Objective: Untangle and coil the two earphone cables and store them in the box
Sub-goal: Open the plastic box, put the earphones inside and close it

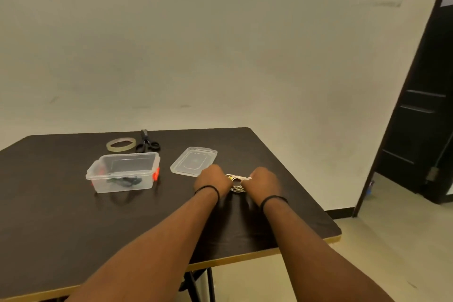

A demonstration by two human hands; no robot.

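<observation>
Starting from the dark bench (61, 216), the clear box (122, 171) already holds a dark cable; its lid (193, 160) lies beside. Left hand (212, 180) and right hand (263, 180) both pinch the white earphone cable (237, 182) between them. Pulling apart too hard could tighten the knot, or loosen the coil.

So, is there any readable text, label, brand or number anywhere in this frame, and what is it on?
None is readable.
Clear box: no label visible.
Lid: moulded centre mark, too blurred to read.
Tape roll and scissors: no visible print.
</observation>
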